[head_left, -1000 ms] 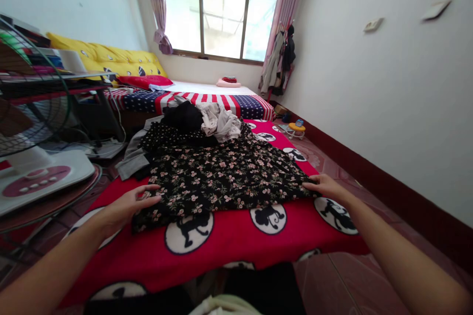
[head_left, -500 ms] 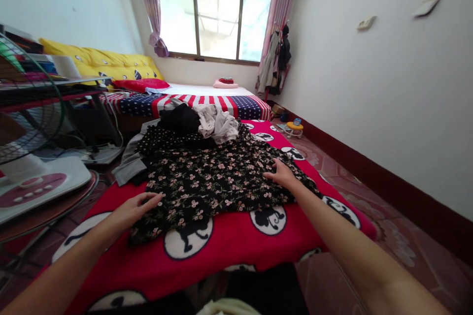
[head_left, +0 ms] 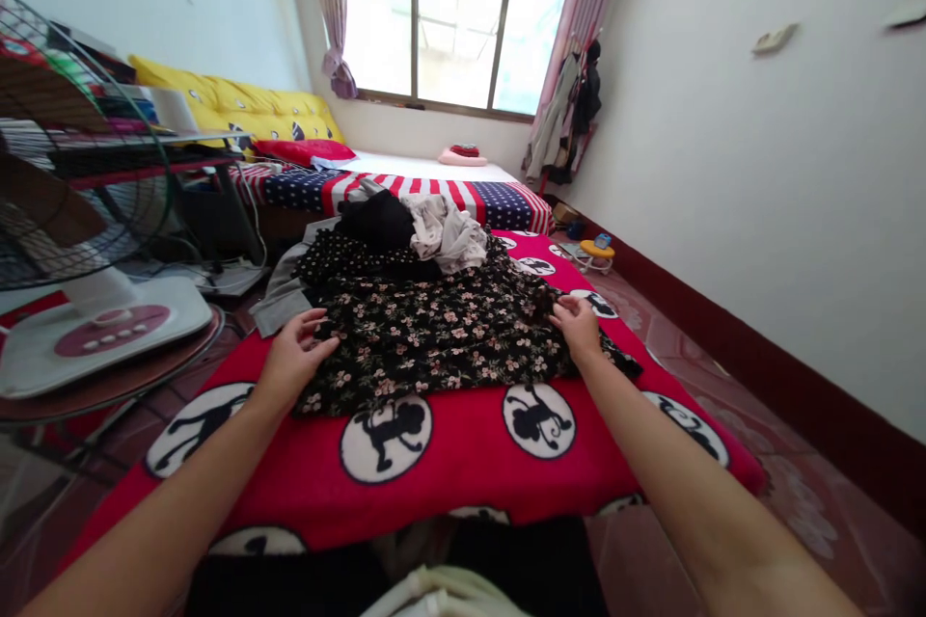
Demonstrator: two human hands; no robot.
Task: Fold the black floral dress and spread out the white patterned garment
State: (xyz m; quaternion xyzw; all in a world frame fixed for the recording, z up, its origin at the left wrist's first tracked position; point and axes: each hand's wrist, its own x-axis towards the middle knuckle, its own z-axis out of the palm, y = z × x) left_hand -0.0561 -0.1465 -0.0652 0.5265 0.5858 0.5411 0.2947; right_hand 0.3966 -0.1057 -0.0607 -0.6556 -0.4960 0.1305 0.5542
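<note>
A black garment with a pink floral print point(head_left: 434, 333) lies spread on a red blanket point(head_left: 463, 472) with monkey pictures in white circles. My left hand point(head_left: 298, 357) is at the garment's left edge, thumb and fingers apart. On the right side, my right hand point(head_left: 579, 326) pinches a small bunch of the floral cloth, which is raised at the fingertips. Behind it are a black polka-dot cloth point(head_left: 325, 255), a crumpled black cloth point(head_left: 376, 220), a whitish crumpled cloth point(head_left: 459, 236) and a grey garment point(head_left: 279, 294).
A fan point(head_left: 101, 323) stands on a round stool at the left, beside a cluttered desk point(head_left: 155, 145). Farther back is a bed with a star-and-stripe cover point(head_left: 405, 188). A small yellow stool point(head_left: 597, 249) stands near the right wall.
My left hand has moved up along the garment's left edge. My right hand has closed on cloth at the right and bunched it up. The view has shifted slightly left.
</note>
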